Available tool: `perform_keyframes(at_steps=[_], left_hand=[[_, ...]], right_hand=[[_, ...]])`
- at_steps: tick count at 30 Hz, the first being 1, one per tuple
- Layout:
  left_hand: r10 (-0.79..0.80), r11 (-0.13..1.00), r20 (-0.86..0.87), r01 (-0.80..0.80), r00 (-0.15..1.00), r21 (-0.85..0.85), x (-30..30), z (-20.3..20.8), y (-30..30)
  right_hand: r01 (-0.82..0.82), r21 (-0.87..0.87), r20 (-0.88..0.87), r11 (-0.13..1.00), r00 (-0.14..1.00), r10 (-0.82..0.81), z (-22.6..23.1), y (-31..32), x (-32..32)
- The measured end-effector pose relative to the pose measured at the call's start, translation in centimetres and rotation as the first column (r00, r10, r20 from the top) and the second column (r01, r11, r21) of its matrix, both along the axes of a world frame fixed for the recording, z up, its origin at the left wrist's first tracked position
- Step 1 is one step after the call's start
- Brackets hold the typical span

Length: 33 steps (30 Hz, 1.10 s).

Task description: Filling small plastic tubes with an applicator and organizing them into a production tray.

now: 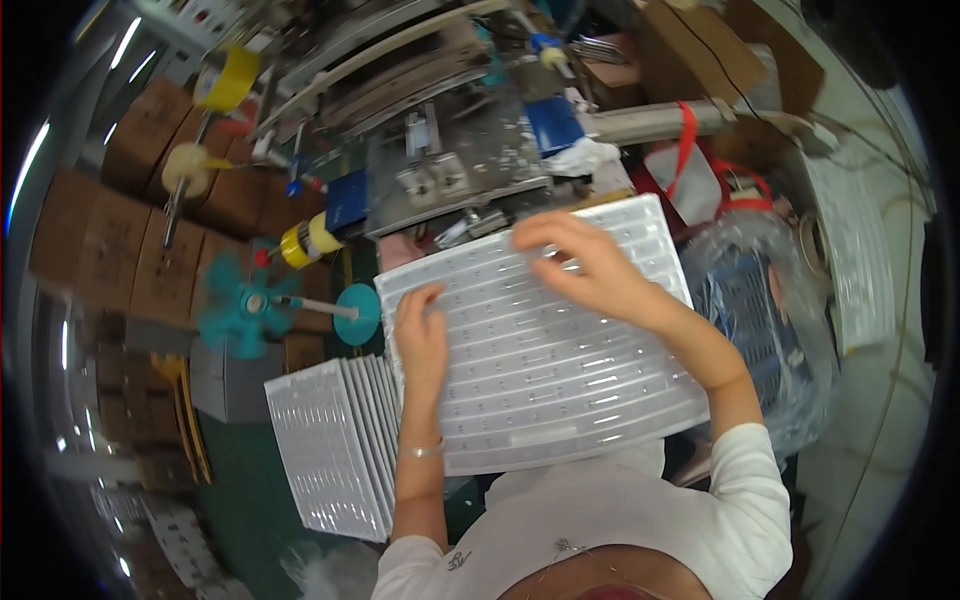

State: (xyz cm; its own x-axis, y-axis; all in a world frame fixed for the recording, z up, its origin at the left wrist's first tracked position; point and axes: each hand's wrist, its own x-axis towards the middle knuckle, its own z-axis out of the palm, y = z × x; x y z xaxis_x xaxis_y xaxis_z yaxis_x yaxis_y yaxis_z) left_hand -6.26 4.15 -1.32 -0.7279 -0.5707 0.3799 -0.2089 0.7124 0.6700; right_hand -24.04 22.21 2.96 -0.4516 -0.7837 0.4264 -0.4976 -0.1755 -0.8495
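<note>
A large whitish plastic tray [560, 375] with long ridged rows and small pockets lies tilted in front of my body. Over its upper middle is my right hand [590, 268], fingers bent and the thumb apart from them; I make out nothing held. My left hand [421, 340] is at the tray's left side, with fingers half curled and a gap between thumb and forefinger. It appears empty. Beyond the tray stands a machine with a dark metal bed [470, 150] and small metal fixtures [432, 180].
Several similar trays [325, 450] stand stacked on edge at the lower left. A teal fan [250, 300] and brown cartons [100, 240] are further left. Yellow tape rolls [308, 240] sit beside the machine. At right is a clear plastic bag [800, 400] around a blue crate [742, 320].
</note>
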Motion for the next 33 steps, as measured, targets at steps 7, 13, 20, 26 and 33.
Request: perform_keyframes(at_steps=[7,13,20,26,33], left_hand=[[0.042,0.876,-0.103,-0.087,0.994,-0.474,-13.6,4.7,-1.7],[0.107,0.855,0.216,0.022,0.971,-0.518,-18.0,8.2,-2.5],[-0.078,0.996,-0.137,0.083,0.987,0.029,-4.9,5.9,-0.6],[0.140,0.979,0.126,-0.156,0.982,0.134,4.4,2.6,1.5],[0.091,0.981,0.060,-0.100,0.994,0.165,6.5,2.2,3.3]], right_hand=[[0.383,0.041,0.081,0.923,0.919,-0.385,0.2,-1.4,-5.5],[0.485,-0.212,-0.277,0.848,0.802,-0.528,1.2,-6.0,-7.3],[0.543,-0.307,-0.627,0.781,0.502,-0.596,-0.9,-15.4,-7.9],[0.750,-0.310,-0.490,0.585,0.401,-0.774,-2.0,-18.4,-7.6],[0.579,-0.270,-0.294,0.769,0.711,-0.639,0.1,-16.7,3.0]])
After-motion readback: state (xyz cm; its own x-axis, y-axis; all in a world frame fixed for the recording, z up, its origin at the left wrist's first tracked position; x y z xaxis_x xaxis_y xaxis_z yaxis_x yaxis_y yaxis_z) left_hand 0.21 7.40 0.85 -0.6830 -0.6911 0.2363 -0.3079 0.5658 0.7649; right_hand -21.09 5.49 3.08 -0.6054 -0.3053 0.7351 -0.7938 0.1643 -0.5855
